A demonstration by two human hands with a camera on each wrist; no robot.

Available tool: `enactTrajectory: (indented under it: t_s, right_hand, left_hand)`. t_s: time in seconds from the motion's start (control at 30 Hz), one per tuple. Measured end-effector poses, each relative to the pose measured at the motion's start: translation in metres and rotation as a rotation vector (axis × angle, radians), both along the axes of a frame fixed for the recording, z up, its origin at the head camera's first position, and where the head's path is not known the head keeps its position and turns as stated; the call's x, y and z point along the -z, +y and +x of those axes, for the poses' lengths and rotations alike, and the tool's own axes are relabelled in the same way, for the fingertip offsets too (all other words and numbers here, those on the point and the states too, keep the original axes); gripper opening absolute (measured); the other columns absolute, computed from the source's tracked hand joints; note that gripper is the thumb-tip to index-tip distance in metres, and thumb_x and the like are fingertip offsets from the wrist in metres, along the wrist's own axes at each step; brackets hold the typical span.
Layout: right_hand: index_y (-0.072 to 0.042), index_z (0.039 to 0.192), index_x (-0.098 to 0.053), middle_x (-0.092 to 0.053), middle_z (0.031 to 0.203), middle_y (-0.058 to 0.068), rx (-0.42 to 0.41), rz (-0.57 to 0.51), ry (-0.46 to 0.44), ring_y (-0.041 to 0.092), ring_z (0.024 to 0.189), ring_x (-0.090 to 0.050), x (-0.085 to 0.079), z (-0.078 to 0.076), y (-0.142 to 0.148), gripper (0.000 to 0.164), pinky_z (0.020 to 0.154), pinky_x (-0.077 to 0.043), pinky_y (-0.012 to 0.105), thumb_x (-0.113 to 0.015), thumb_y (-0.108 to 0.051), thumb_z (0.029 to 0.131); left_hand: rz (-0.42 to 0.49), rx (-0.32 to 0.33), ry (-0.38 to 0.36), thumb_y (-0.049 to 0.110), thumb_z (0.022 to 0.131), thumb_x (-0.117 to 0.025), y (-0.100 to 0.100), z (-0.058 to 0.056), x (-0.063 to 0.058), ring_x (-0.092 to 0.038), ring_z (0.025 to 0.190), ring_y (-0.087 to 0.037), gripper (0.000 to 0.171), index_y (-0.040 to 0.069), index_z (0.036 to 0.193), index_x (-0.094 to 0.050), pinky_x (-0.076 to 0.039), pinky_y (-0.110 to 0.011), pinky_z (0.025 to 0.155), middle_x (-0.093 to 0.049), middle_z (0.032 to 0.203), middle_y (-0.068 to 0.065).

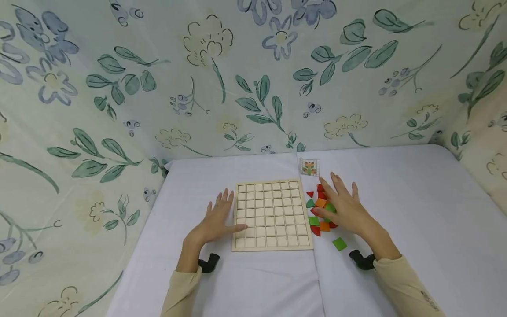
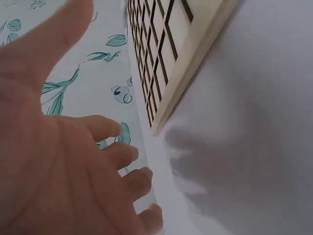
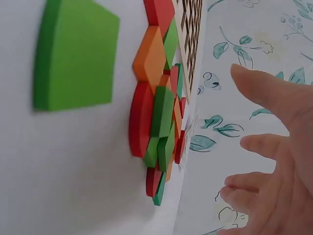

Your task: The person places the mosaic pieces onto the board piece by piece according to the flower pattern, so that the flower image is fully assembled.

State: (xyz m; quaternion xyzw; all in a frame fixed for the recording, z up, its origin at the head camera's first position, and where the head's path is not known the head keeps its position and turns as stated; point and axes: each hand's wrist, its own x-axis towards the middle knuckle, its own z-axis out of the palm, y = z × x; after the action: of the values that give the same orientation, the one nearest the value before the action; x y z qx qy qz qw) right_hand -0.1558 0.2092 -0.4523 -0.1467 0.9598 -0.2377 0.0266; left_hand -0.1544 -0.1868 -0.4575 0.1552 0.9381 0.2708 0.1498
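A square wooden grid board (image 1: 273,215) lies flat on the white cloth, its cells bare. At its left edge hovers my left hand (image 1: 215,222), fingers spread and thumb reaching over the frame; the left wrist view shows the palm (image 2: 63,166) above its shadow, holding nothing. Right of the board lies a loose pile of red, orange and green blocks, among them an orange square block (image 1: 325,226) and a red block (image 3: 141,120). Over this pile my right hand (image 1: 346,209) is spread with fingers extended and nothing in its grasp, covering part of the pile.
A small pattern card (image 1: 310,167) with a coloured design lies beyond the pile. One green square block (image 1: 339,244) sits apart, nearer the person. The white-covered table (image 1: 416,198) backs onto a floral cloth (image 1: 253,79). Black wrist mounts sit under both wrists.
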Motion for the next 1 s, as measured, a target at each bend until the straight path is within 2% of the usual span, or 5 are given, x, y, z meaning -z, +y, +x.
enactTrajectory:
  t_s: [0.1, 0.2, 0.37, 0.7, 1.0]
  right_hand:
    - [-0.005, 0.162, -0.030, -0.011, 0.170, 0.032, -0.001, -0.040, -0.046, 0.056, 0.154, -0.015, 0.002, -0.001, 0.010, 0.089, 0.122, 0.003, 0.077, -0.076, -0.038, 0.093]
    - [-0.005, 0.159, -0.037, -0.019, 0.168, 0.032, 0.006, -0.056, -0.087, 0.059, 0.149, -0.026, 0.005, -0.004, 0.018, 0.083, 0.119, -0.017, 0.079, -0.077, -0.034, 0.093]
    - [-0.001, 0.150, -0.051, -0.039, 0.156, 0.032, 0.010, -0.100, -0.101, 0.055, 0.139, -0.043, 0.010, -0.010, 0.030, 0.069, 0.109, -0.041, 0.074, -0.078, -0.028, 0.092]
    - [-0.003, 0.142, -0.060, -0.058, 0.134, 0.026, 0.091, -0.175, -0.081, 0.045, 0.120, -0.058, 0.017, -0.017, 0.039, 0.049, 0.101, -0.052, 0.064, -0.072, -0.016, 0.096]
    - [-0.005, 0.139, -0.064, -0.064, 0.119, 0.023, 0.144, -0.185, -0.079, 0.036, 0.104, -0.062, 0.022, -0.044, 0.029, 0.046, 0.085, -0.060, 0.046, -0.073, -0.017, 0.097]
  left_hand:
    - [0.008, 0.053, -0.060, 0.051, 0.077, -0.089, -0.002, 0.004, 0.005, 0.008, 0.162, -0.039, 0.133, 0.006, 0.166, -0.001, 0.005, -0.065, 0.129, 0.007, 0.175, -0.018]
    - [0.014, 0.094, -0.075, 0.046, 0.065, -0.098, -0.004, 0.007, 0.010, 0.008, 0.162, -0.039, 0.146, 0.003, 0.166, -0.002, 0.002, -0.064, 0.129, 0.005, 0.174, -0.019]
    - [0.018, 0.136, -0.067, 0.044, 0.060, -0.100, -0.005, 0.010, 0.017, 0.009, 0.162, -0.038, 0.151, 0.002, 0.166, 0.000, 0.002, -0.063, 0.130, 0.007, 0.174, -0.018]
    - [-0.040, 0.148, -0.052, 0.046, 0.062, -0.098, -0.005, 0.009, 0.021, 0.011, 0.162, -0.036, 0.147, 0.004, 0.166, -0.004, 0.003, -0.061, 0.130, 0.009, 0.174, -0.016]
    - [-0.026, 0.142, -0.052, 0.047, 0.061, -0.099, -0.006, 0.005, 0.025, 0.012, 0.162, -0.035, 0.149, 0.003, 0.166, -0.003, 0.004, -0.061, 0.130, 0.010, 0.174, -0.014]
